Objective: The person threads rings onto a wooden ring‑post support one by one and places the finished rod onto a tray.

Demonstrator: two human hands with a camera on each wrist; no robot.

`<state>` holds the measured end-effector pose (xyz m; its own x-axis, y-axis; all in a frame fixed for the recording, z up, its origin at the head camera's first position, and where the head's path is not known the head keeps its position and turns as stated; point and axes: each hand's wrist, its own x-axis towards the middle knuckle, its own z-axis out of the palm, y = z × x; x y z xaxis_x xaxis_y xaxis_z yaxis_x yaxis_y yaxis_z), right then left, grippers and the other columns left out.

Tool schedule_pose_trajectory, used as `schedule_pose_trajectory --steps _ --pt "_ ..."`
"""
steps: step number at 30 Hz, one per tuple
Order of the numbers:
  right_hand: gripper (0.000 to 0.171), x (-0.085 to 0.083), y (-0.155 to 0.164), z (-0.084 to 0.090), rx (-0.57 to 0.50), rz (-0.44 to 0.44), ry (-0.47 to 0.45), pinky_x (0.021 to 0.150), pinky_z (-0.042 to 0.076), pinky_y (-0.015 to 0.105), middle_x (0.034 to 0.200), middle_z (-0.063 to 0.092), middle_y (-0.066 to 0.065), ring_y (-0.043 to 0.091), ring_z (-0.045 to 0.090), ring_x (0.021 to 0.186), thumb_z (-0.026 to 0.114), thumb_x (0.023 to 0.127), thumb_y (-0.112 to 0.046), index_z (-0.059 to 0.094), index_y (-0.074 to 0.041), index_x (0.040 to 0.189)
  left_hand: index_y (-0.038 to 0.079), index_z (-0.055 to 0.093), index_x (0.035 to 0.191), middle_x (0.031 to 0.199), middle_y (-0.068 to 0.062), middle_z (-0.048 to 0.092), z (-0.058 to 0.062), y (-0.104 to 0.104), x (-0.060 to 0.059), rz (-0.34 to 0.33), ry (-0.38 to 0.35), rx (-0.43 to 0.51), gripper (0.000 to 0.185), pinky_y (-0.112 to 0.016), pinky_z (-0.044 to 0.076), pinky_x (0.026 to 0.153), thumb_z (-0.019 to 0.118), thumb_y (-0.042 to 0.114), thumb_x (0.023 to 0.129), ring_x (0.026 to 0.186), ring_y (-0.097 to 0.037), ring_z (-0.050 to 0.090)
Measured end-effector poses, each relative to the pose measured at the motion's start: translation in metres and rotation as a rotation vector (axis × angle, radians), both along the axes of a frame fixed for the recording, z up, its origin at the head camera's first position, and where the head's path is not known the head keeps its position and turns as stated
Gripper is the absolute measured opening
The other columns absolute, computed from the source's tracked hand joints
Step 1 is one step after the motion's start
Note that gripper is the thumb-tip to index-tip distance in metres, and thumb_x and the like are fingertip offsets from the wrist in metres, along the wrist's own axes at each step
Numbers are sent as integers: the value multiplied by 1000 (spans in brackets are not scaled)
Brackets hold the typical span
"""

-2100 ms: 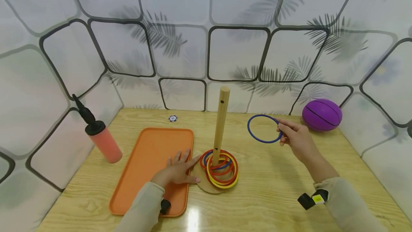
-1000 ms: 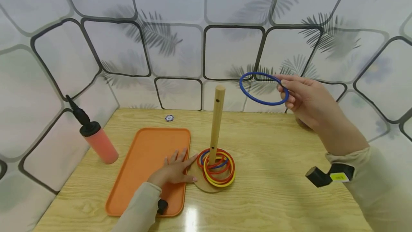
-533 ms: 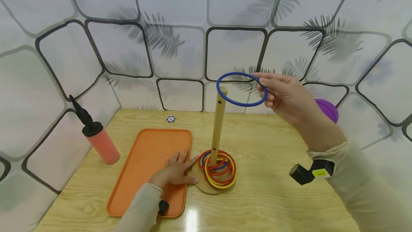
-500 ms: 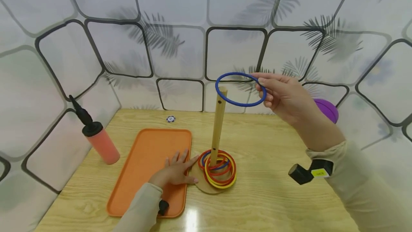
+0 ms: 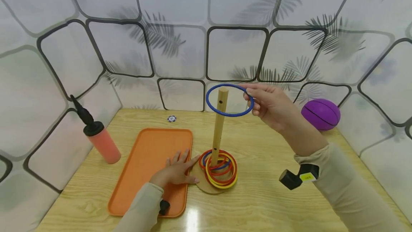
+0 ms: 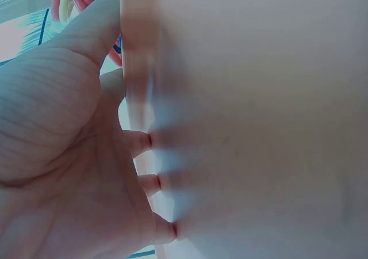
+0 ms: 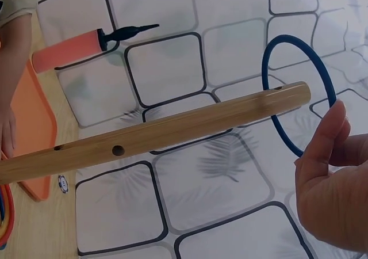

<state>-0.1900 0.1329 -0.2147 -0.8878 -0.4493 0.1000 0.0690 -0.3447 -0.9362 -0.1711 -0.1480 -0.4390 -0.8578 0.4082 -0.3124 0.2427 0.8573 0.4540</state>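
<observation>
Thumb and fingers of my right hand (image 5: 273, 106) pinch the edge of a blue ring (image 5: 236, 115). That ring is at the top end of an upright wooden peg (image 5: 218, 128), whose tip shows inside its outline in the head and right wrist views. Several red, yellow and blue rings (image 5: 236, 175) lie loosely stacked around the peg's foot on a round wooden base (image 5: 206, 186). With fingers spread, my left hand (image 5: 173, 173) rests over the orange tray's (image 5: 161, 140) right edge. Its thumb and forefinger reach the base's left side.
A pink hand pump (image 5: 104, 146) with a black nozzle stands at the left. A purple ball (image 5: 320, 114) sits at the back right, and a small poker chip (image 5: 172, 119) lies behind the tray. Patterned walls (image 5: 183, 53) enclose the wooden table (image 5: 273, 196).
My right hand raised the blue ring, carried it left to the peg, then lowered it slightly at the peg's top. The purple ball is uncovered again. My left hand stayed put.
</observation>
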Motion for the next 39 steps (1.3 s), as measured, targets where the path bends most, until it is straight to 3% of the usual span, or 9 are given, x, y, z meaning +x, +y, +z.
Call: schedule_pose_trajectory --steps 15,39 --pt "24 -2 -3 -39 32 28 -71 49 44 16 73 61 2 4 51 47 48 99 -8 72 -11 101 29 27 151 157 -18 3 -1 2 1 4 2 8 80 -69 0 103 65 51 84 141 -46 -2" --pt "28 4 8 -130 -10 52 -255 50 46 15 78 61 1 4 53 49 43 101 -7 70 -12 106 28 26 151 157 -18 2 2 0 0 0 3 0 79 -69 -1 104 65 50 85 140 -46 -2"
